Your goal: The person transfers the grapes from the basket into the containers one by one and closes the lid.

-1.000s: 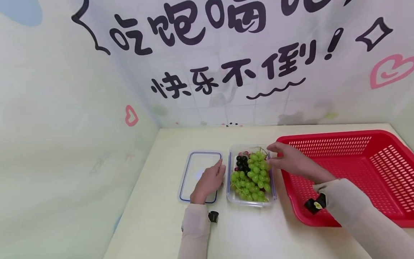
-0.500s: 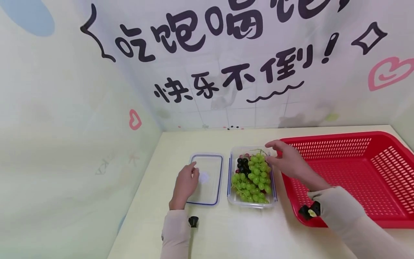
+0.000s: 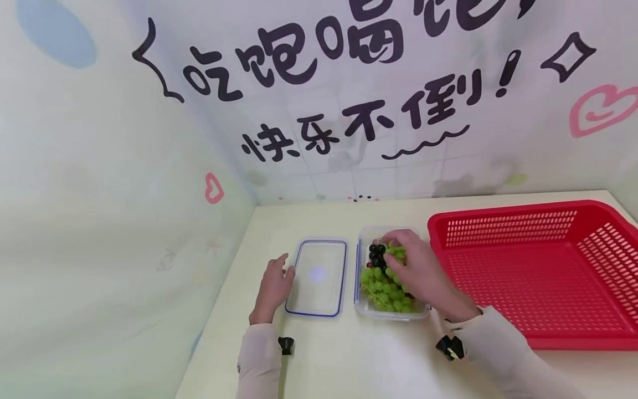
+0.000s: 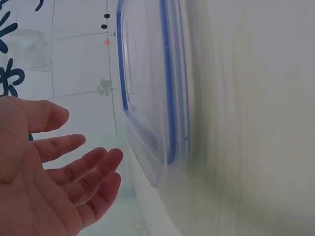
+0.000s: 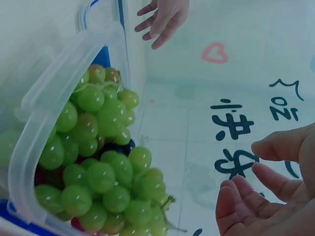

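Note:
A clear plastic food container point(image 3: 392, 317) stands on the table, filled with bunches of green grapes point(image 3: 382, 291) and some black grapes point(image 3: 377, 256). Over its right half hovers my right hand point(image 3: 421, 271), hiding part of the fruit. In the right wrist view that hand point(image 5: 270, 187) has loosely bent, spread fingers, with a gap between them and the green grapes point(image 5: 101, 177). To the left lies the container's clear lid point(image 3: 319, 299) with a blue seal. My left hand point(image 3: 273, 285) is at the lid's left edge, fingers relaxed; the left wrist view shows it apart from the lid point(image 4: 142, 73).
A large red perforated basket point(image 3: 518, 288) occupies the right side of the table point(image 3: 339, 366), close to the container. Behind the table rises a printed wall covering point(image 3: 319, 183) with black lettering, and another pale wall point(image 3: 124, 249) borders the left.
My left hand has moved left, off the lid to its outer edge. My right hand has swung left from the container's right rim to above the grapes.

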`<state>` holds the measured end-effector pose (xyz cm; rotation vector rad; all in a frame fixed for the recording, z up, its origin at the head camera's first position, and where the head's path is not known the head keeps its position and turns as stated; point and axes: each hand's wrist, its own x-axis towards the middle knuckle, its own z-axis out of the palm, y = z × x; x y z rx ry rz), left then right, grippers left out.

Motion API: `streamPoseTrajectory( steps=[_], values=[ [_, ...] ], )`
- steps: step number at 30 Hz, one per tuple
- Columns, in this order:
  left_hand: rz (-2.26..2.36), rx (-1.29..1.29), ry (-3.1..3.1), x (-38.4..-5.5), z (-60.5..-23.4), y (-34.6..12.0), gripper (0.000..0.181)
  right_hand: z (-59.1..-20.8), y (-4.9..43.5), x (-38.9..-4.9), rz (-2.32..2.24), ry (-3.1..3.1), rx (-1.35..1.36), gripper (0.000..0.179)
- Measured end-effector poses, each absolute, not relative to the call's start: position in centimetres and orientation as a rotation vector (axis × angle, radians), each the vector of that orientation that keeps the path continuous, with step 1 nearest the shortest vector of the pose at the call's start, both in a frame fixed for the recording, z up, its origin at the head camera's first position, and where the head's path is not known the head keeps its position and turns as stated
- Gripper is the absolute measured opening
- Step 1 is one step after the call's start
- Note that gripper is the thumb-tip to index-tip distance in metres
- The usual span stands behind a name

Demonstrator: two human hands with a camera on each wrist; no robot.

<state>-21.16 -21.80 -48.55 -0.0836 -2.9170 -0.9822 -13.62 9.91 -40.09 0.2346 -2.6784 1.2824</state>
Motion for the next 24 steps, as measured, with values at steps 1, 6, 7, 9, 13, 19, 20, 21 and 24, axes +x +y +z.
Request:
streamPoseTrajectory(
  steps=[1,6,7,9,13,19,20,21,24],
  values=[
    [-0.972,-0.058,-2.925,-21.1,-48.6,-22.0,0.048,-40.1,9.4,-13.7,1.277,-2.687,0.248,0.031],
    [-0.945,0.021,-2.968,-20.7,-49.0,-23.3,0.05,-40.3,6.3,-13.6,1.329,-2.724,0.327,0.037],
    [-0.942,0.026,-2.981,-20.7,-49.0,-23.5,0.051,-40.5,5.6,-13.5,1.369,-2.737,0.317,0.037],
    [-0.929,0.032,-3.011,-20.6,-49.1,-23.8,0.051,-40.8,4.2,-13.6,1.434,-2.754,0.313,0.035],
    [-0.896,0.025,-3.054,-20.8,-49.0,-24.2,0.052,-41.8,1.7,-13.7,1.573,-2.8,0.3,0.031],
    [-0.918,0.075,-3.129,-21.8,-48.9,-23.4,0.054,-43.3,-0.6,-14.0,1.679,-2.9,0.299,0.042],
    [-0.92,0.074,-3.135,-22.1,-49.0,-23.1,0.054,-43.6,-0.9,-14.1,1.661,-2.931,0.282,0.045],
    [-0.911,0.067,-3.139,-22.3,-49.1,-22.8,0.054,-43.9,-1.1,-14.2,1.625,-2.964,0.265,0.047],
    [-0.901,0.061,-3.144,-22.7,-49.4,-21.9,0.054,-44.8,-1.8,-14.5,1.564,-3.04,0.234,0.056]
  ],
)
